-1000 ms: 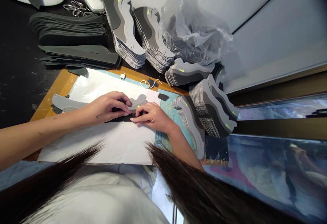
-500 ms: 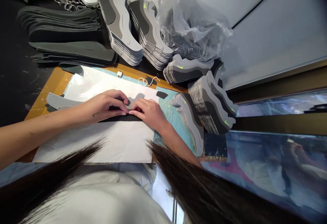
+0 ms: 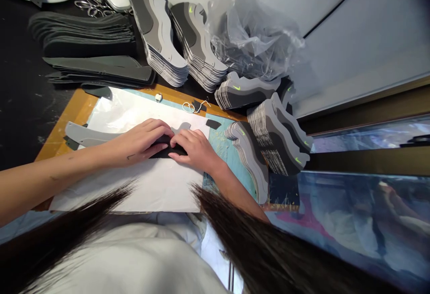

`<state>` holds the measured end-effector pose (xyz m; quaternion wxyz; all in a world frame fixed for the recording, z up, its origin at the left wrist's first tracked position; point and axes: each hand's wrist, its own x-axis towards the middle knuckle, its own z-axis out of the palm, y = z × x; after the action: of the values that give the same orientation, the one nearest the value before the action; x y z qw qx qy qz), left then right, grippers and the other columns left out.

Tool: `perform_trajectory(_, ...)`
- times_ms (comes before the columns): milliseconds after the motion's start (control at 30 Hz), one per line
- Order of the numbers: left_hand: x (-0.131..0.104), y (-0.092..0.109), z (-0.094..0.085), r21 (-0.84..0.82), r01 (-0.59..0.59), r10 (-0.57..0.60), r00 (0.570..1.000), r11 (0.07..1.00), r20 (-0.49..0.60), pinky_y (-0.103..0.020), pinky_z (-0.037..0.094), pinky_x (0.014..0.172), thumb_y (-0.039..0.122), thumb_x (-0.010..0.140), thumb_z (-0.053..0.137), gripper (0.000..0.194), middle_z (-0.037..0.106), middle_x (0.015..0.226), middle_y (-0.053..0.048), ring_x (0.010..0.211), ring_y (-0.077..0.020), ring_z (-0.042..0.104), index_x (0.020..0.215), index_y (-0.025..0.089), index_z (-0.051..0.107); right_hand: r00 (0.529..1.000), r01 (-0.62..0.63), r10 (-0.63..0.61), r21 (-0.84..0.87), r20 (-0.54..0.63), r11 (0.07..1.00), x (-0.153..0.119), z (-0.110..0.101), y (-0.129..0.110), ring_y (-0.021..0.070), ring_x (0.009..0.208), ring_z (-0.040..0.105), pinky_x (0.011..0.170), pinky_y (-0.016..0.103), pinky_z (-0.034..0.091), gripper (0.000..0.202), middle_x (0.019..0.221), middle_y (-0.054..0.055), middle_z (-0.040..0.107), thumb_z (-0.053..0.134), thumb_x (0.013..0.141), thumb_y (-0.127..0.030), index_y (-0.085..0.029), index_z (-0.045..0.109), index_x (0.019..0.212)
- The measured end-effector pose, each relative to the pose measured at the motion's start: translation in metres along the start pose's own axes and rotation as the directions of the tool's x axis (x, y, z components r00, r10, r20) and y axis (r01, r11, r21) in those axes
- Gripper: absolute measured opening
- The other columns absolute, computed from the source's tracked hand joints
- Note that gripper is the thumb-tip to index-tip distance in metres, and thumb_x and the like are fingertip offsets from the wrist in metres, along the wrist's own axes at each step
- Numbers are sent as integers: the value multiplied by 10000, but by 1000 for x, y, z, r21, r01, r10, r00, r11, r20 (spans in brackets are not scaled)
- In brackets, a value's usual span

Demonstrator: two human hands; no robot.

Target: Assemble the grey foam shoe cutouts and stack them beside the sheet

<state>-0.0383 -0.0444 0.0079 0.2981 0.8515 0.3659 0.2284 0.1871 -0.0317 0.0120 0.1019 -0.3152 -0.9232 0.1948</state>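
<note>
A long grey piece (image 3: 92,136) with a dark lower part (image 3: 161,153) lies on white paper (image 3: 161,186) on the board. My left hand (image 3: 148,139) rests over its middle, fingers bent and apart from the thumb, the fingertips on the piece. Close beside it, my right hand (image 3: 193,148) presses on the dark part, its fingers curled and its thumb a little apart. Both hands touch the piece without gripping it, as far as shows. The fingers cover part of the grey and dark surfaces.
Stacked grey shoe panels (image 3: 157,39) stand behind, with more stacks (image 3: 278,137) at the right. Dark pieces (image 3: 83,34) lie back left, near scissors (image 3: 92,4). A clear plastic bag (image 3: 251,30) sits at the back. White string (image 3: 190,107) lies behind the hands.
Both hands have opened from a pinch where the fingertips met at the piece's edge. The left fingers have moved forward over the dark part, and the right thumb has dropped slightly nearer me.
</note>
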Motion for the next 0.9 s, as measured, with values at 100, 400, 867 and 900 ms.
perform_trajectory(100,-1,2,0,21,-11,11,1000,1000,0,-412,431,938,303,977,441,265,590,1131,-106,1049,-260,532,1187,192,559,1000,-11,11,3,-14,1000,-2,0,-2,220,955,551,892,350,356,416,1001,51,616,652,837,-582,-213,601,1024)
perform_trajectory(400,-6,1,3,133,-31,26,999,991,38,-462,426,1020,488,910,561,471,549,1253,-134,1159,-304,507,1290,210,536,909,-124,270,412,-318,903,-11,-8,20,169,868,556,827,326,471,230,983,40,605,456,989,-427,-236,565,1056)
perform_trajectory(867,-4,9,-1,124,-27,22,999,992,44,-489,399,1078,533,880,606,670,499,1393,-131,1257,-324,470,1420,184,415,799,-289,386,269,-461,919,-9,-7,19,197,944,575,889,344,431,208,1042,46,689,433,1000,-278,-218,632,1015)
perform_trajectory(900,-4,9,-1,118,-21,19,1000,993,21,-489,412,1064,532,873,617,677,508,1373,-129,1235,-323,487,1413,176,419,795,-295,393,271,-462,916,-9,-8,19,196,939,577,887,342,428,217,1041,46,689,425,1007,-299,-218,626,1021)
